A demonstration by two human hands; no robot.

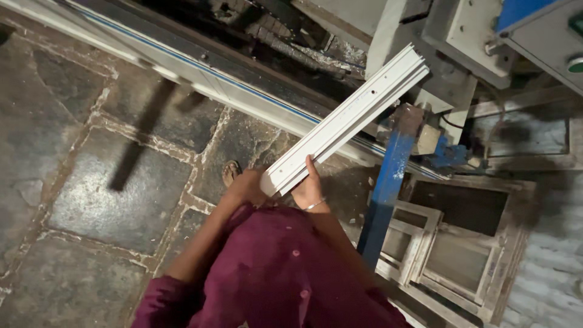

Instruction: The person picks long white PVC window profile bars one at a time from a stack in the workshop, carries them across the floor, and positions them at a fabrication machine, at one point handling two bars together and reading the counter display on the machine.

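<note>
Nearest, your maroon sleeves (267,273) filled the bottom. Your right hand (308,188) clasped the near end of the white ribbed profile (346,121); your left hand (246,185) sat against that end, its grip hidden. The profile slanted up toward the blue post (388,176) and grey machine (467,36).

Both your arms run bare from short maroon sleeves at the bottom of the frame up toward its centre, elbows apart, forearms converging. Your right hand (308,185) sits just right of centre, fingers curled shut, one finger stretched upward, with a thin silver bangle on the wrist. Your left hand (248,185) lies just left of it, knuckles up and closed; its fingertips are hidden, and the two hands sit close beside each other
</note>
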